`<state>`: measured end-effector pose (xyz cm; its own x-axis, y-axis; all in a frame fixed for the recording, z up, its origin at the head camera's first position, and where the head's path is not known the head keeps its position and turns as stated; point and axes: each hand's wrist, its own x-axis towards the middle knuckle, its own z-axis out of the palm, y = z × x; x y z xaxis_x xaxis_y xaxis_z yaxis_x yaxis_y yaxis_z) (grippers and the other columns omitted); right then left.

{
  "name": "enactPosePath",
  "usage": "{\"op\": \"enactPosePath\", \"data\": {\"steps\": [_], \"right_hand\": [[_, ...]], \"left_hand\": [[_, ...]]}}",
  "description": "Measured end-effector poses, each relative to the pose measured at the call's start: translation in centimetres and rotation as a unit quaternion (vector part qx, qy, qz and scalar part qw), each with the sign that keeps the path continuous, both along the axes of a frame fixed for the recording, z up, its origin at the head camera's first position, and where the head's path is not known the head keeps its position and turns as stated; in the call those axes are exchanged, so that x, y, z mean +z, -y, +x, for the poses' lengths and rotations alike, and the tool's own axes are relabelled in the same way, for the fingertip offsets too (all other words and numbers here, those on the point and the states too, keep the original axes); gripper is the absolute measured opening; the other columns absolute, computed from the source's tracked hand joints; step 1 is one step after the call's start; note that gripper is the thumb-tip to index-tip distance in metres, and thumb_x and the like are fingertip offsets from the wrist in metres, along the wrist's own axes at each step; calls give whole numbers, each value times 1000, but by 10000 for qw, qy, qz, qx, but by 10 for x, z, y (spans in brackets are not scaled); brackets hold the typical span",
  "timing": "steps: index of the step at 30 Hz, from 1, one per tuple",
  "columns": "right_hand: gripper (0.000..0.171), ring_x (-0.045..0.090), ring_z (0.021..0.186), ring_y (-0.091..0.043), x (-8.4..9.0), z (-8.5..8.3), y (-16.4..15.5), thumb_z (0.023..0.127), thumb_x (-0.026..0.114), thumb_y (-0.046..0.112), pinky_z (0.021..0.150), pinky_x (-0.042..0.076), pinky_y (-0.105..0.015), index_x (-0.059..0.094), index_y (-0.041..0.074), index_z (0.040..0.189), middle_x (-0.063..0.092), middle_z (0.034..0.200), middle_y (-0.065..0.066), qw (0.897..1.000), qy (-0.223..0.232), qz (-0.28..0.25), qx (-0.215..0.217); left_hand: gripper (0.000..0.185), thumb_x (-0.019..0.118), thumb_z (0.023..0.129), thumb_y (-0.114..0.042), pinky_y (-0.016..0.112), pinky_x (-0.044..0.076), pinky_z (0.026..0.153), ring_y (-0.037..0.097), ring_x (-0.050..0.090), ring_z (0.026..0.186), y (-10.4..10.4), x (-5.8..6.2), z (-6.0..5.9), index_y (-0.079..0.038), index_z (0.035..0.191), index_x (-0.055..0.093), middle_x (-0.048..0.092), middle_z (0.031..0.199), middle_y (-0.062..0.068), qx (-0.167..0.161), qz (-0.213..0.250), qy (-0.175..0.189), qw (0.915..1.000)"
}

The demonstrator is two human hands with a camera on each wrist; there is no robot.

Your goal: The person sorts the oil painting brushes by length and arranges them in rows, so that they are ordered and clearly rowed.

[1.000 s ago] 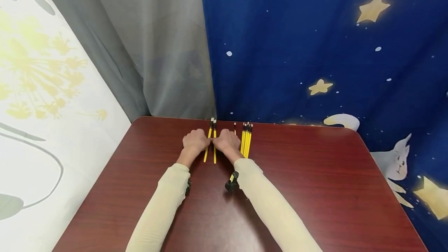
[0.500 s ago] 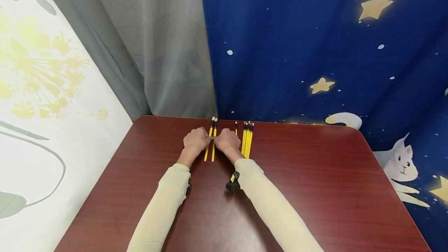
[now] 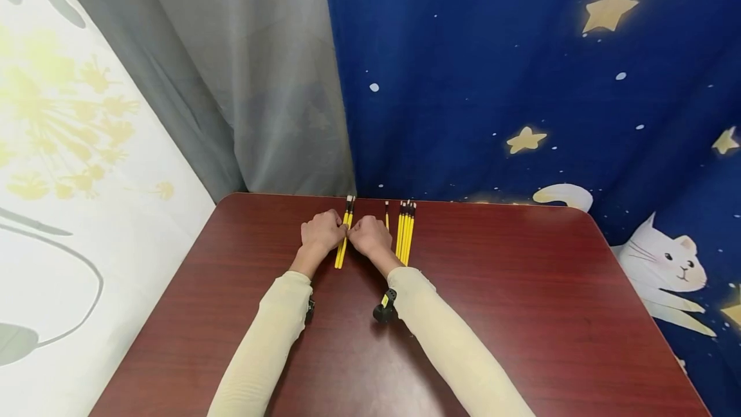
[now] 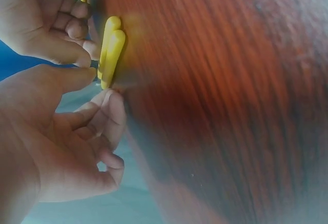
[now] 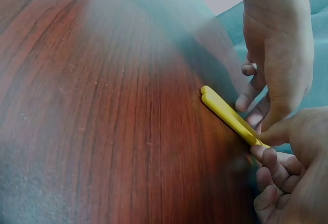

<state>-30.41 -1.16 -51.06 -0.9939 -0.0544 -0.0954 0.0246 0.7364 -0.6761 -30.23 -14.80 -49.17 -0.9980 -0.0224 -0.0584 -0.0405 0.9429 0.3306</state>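
Both the left hand [image 3: 321, 231] and the right hand [image 3: 367, 235] pinch two yellow brushes [image 3: 343, 246] together (side by side now), with a bigger bunch [image 3: 405, 237] lined up nearby.

Pencil pair [image 3: 343, 237] middle hidden between knuckles (fingertip grip unclear); wrist views blurred.

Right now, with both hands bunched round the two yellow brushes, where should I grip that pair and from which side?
Probably pinch the pair of yellow brushes at the free near ends, coming from the table's near edge. They lie flat and side by side, touching; the left hand and right hand crowd the middle.
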Motion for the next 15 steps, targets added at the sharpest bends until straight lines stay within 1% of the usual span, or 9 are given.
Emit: {"op": "enactPosePath", "data": {"steps": [4, 6, 8, 11, 13, 15], "right_hand": [[50, 39, 48, -18, 1, 3, -1, 96, 64, 23, 47, 23, -31, 46, 18, 50, 36, 49, 4, 10000, 41, 12, 77], [47, 38, 49, -18, 1, 5, -1, 96, 64, 21, 48, 24, -30, 47, 17, 52, 36, 50, 4, 9998, 25, 44, 208], [42, 41, 50, -17, 2, 7, -3, 95, 66, 22, 50, 27, -29, 53, 18, 56, 41, 52, 5, 9992, -57, 35, 401], [28, 48, 55, -15, 6, 11, -6, 94, 69, 24, 53, 34, -28, 65, 18, 68, 52, 59, 5, 9967, -387, 53, 717], [16, 55, 60, -13, 9, 14, -10, 95, 70, 25, 56, 39, -27, 74, 19, 81, 62, 66, 6, 9944, -653, 13, 827], [13, 60, 64, -11, 14, 16, -15, 97, 70, 27, 60, 45, -27, 78, 18, 92, 69, 74, 4, 9926, -844, -62, 875]], "left_hand": [[27, 61, 104, -37, 53, 48, 92, 31, 63, 83, -1, 1, 1, -11, 95, 64, 65, 84, 7, 24, 52, 53, 10000], [29, 61, 104, -38, 54, 48, 92, 31, 64, 82, -1, 0, 1, -11, 94, 64, 65, 84, 8, 63, 111, 31, 9999], [29, 62, 104, -38, 54, 47, 93, 32, 65, 84, -2, 0, 0, -11, 95, 64, 66, 87, 9, 113, 171, -78, 9998], [28, 62, 103, -38, 56, 47, 95, 33, 68, 90, -3, 0, -1, -11, 101, 67, 69, 95, 9, 192, 311, -397, 9985], [28, 62, 103, -38, 56, 47, 96, 33, 68, 95, -4, 0, -2, -10, 106, 68, 71, 102, 9, 220, 397, -651, 9968], [29, 63, 103, -38, 55, 46, 96, 33, 69, 97, -5, 0, -2, -10, 109, 69, 71, 106, 9, 227, 481, -863, 9948]]}}
